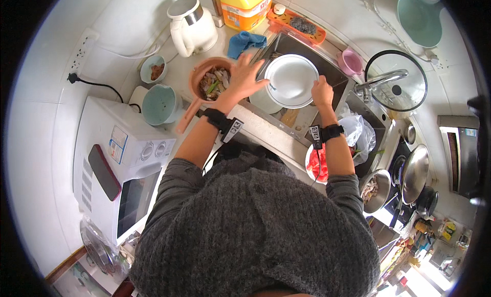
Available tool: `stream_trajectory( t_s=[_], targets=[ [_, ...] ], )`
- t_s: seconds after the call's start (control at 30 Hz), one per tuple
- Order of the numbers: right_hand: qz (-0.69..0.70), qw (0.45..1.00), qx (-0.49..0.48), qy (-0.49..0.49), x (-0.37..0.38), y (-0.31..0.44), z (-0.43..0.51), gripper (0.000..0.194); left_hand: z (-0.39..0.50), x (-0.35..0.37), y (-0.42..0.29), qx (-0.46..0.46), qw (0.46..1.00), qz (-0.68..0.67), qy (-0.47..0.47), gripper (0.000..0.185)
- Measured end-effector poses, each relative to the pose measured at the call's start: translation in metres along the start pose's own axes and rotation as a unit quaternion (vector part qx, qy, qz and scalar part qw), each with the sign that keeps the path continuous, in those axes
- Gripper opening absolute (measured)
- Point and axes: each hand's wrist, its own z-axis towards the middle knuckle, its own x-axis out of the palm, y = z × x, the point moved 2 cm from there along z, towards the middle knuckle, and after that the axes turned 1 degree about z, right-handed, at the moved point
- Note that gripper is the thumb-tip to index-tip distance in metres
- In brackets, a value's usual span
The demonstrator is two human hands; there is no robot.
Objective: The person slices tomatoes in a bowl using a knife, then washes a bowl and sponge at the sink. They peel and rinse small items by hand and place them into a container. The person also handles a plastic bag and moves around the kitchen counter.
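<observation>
My right hand grips the right rim of a white dish, which is over the steel sink. My left hand has its fingers spread between the dish and an orange plastic strainer; its fingertips lie near the dish's left rim, with no object in the hand. Inside the strainer are pieces of food with a green strip among them. Below the dish, partly hidden, a pale round item and a wooden piece show in the sink.
A blue cloth, white kettle and yellow jug stand behind. Green bowl and microwave are at left. At right are the faucet, a plastic bag, a bowl of red pieces and a steel bowl.
</observation>
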Motion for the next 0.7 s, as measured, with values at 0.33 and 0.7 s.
stream_trajectory(
  t_s=[0.33,0.7],
  targets=[
    [0.379,0.887,0.22,0.147,0.13,0.05,0.068,0.025,-0.08,-0.082,0.058,-0.145,0.977,0.138,-0.081,0.059],
    [0.607,0.71,0.166,0.317,0.16,0.134,0.063,0.026,-0.14,-0.08,0.069,-0.341,0.938,0.058,-0.004,0.058]
  ],
)
